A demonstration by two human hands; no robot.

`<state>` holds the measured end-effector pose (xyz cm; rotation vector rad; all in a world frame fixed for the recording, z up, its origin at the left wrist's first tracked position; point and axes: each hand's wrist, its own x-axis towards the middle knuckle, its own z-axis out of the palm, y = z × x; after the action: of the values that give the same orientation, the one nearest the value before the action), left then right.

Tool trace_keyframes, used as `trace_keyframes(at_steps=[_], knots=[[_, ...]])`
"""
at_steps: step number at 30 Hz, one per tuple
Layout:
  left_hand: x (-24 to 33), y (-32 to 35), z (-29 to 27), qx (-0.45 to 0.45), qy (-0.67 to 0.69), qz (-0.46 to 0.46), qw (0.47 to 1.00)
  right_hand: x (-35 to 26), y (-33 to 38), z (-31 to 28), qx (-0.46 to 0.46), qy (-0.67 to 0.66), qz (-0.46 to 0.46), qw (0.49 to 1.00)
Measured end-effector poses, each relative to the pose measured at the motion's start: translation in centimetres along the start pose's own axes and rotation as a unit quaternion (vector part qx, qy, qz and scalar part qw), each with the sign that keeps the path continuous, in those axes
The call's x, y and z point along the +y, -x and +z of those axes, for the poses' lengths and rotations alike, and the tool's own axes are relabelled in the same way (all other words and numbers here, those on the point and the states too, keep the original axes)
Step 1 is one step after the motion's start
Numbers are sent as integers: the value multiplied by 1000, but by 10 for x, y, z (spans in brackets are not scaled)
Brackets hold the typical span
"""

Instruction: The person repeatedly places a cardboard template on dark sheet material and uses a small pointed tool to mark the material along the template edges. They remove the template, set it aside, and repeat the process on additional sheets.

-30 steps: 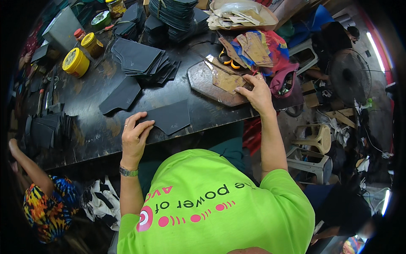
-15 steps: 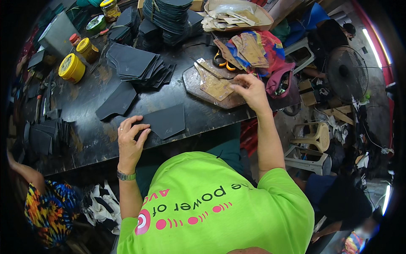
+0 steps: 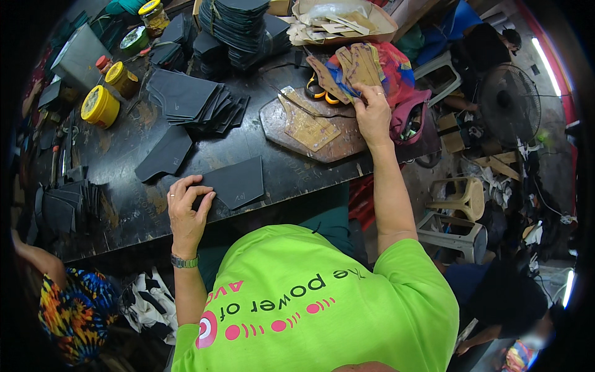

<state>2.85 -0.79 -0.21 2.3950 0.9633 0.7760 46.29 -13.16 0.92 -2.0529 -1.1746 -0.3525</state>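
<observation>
We press our left hand (image 3: 186, 211) flat, fingers spread, on the flat dark leather piece (image 3: 235, 181) at the near counter (image 3: 124, 214) edge, while our right hand (image 3: 373, 111) fingers pinch tan cardboard pattern pieces (image 3: 359, 65) far right.

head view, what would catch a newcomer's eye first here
The bright green shirt of the person fills the bottom centre. Above it, the left hand presses a dark cut piece on the black table, while the right hand reaches brown paper patterns at the upper right.
</observation>
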Motion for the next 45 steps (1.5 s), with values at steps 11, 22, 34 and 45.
trace_keyframes(at_steps=[11,22,34,45], knots=[[2,-1,-6,-10,20,20,1000,-17,11,3,38,-18,-56,998],[-10,9,-13,31,-9,-24,999,-126,65,6,-5,-276,-228,934],[-11,5,-14,35,41,2,999,-141,100,35,-283,-264,-348,854],[-17,-3,-19,-6,56,-12,998,-149,75,30,-356,-171,-227,890]])
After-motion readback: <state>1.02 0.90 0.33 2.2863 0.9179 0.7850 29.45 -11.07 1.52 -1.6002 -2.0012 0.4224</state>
